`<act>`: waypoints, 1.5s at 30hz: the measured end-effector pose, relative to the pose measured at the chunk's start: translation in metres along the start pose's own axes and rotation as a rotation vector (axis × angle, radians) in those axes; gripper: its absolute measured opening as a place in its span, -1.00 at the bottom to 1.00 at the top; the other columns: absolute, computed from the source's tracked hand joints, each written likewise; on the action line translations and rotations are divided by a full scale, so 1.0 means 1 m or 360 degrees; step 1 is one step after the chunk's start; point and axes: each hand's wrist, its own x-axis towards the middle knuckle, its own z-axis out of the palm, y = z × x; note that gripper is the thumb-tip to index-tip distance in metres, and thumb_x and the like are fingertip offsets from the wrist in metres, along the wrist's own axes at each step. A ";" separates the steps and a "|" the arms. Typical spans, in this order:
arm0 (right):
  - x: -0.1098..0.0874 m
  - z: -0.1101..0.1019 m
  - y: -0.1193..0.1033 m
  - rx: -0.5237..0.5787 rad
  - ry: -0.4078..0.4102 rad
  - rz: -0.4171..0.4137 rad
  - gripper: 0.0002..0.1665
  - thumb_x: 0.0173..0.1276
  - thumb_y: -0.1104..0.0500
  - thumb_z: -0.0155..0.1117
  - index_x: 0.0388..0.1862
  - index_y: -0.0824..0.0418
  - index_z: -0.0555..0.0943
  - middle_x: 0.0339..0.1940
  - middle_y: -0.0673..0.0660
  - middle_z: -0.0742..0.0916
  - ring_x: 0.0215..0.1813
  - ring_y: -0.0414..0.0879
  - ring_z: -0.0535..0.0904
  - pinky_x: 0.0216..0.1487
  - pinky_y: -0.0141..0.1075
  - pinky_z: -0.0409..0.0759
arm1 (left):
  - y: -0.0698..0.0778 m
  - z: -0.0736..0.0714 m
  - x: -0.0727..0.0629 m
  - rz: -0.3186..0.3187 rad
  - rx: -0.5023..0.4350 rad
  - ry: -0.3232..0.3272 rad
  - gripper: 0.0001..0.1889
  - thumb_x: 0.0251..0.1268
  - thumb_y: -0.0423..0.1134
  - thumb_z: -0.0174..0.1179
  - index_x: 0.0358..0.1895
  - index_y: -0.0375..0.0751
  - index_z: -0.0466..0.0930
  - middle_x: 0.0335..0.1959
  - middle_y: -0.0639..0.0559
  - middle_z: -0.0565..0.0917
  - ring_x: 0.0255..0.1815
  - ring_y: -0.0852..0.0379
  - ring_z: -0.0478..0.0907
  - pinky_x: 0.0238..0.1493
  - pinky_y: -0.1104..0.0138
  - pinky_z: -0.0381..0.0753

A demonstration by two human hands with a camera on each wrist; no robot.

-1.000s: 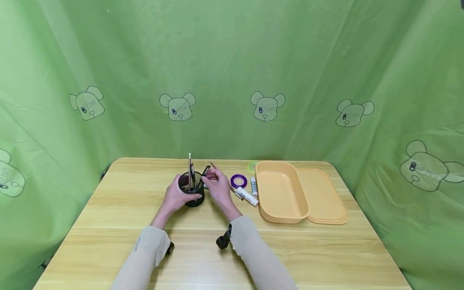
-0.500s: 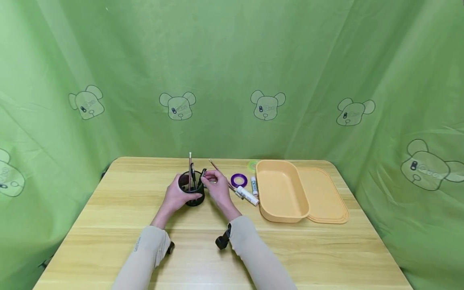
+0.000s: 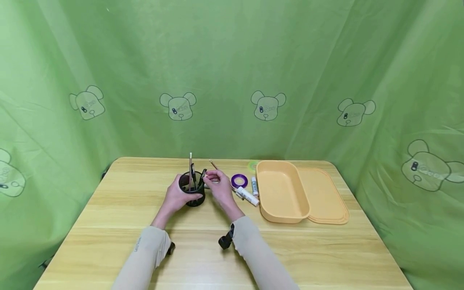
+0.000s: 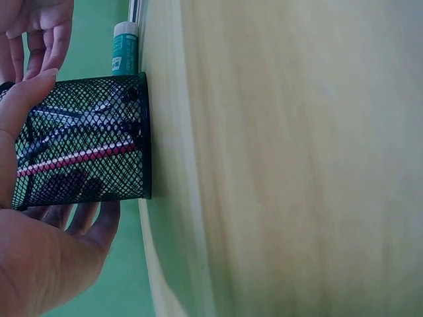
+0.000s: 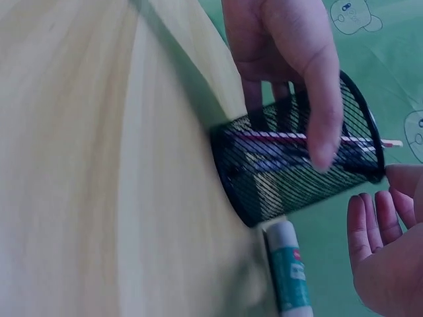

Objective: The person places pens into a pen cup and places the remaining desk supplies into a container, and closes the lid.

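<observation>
My left hand (image 3: 177, 196) grips a black mesh pen holder (image 4: 86, 142) standing upright on the table, thumb across the near side and fingers round the far side. A pencil (image 3: 190, 169) and a black pen (image 3: 193, 173) stand in it. Another black pen (image 3: 204, 173) leans against the right rim, its top pinched between thumb and forefinger of my right hand (image 3: 219, 187). In the right wrist view, the right thumb tip is right at the rim, while the other fingers hang loosely below. The lower parts of the pens show through the mesh.
Right of the hands lie a white glue stick (image 3: 248, 196), a smaller glue stick (image 3: 255, 186), a pencil (image 3: 214, 164) and a purple tape roll (image 3: 239, 181). An orange box (image 3: 284, 219) stands beside them, partly over its lid (image 3: 326, 197). A green curtain (image 3: 232, 60) hangs behind the table.
The pen in my right hand has gone lower into the pen holder, and the right fingers have shifted slightly left with it. My left hand keeps its grip on the holder.
</observation>
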 end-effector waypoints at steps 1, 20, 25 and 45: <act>0.001 -0.003 -0.001 -0.0012 0.0003 -0.0002 -0.70 0.36 0.28 0.43 0.05 0.29 0.67 -0.07 0.18 0.75 -0.06 -0.08 0.65 0.04 -0.39 0.70 | 0.000 0.000 0.000 -0.0002 -0.0004 -0.0002 -0.13 -0.20 -0.13 0.72 0.25 -0.20 0.43 0.18 -0.19 0.67 0.26 -0.20 0.58 0.41 -0.09 0.51; 0.017 -0.060 -0.008 -0.0073 0.0160 -0.0044 -0.66 0.40 0.29 0.39 0.13 0.30 0.65 -0.03 0.19 0.73 -0.02 -0.05 0.66 0.08 -0.40 0.66 | 0.001 0.001 0.000 -0.0032 -0.0008 -0.0009 -0.13 -0.19 -0.16 0.71 0.27 -0.18 0.42 0.20 -0.18 0.67 0.31 -0.22 0.54 0.45 -0.12 0.45; 0.015 -0.063 -0.003 -0.0118 0.0175 0.0023 -0.69 0.42 0.28 0.37 0.12 0.26 0.66 -0.03 0.18 0.73 -0.02 -0.04 0.65 0.04 -0.37 0.67 | 0.001 0.001 0.000 -0.0031 -0.0011 -0.0014 -0.12 -0.19 -0.15 0.71 0.27 -0.19 0.42 0.20 -0.18 0.67 0.32 -0.22 0.54 0.46 -0.12 0.44; 0.006 -0.060 0.034 -0.0660 -0.0094 0.0006 -0.56 0.41 0.34 0.34 0.25 0.41 0.60 0.09 0.34 0.74 0.15 0.16 0.67 0.27 -0.05 0.67 | 0.003 0.000 -0.001 -0.0053 -0.0013 -0.0021 -0.14 -0.18 -0.14 0.71 0.24 -0.19 0.42 0.19 -0.18 0.67 0.30 -0.22 0.55 0.44 -0.12 0.47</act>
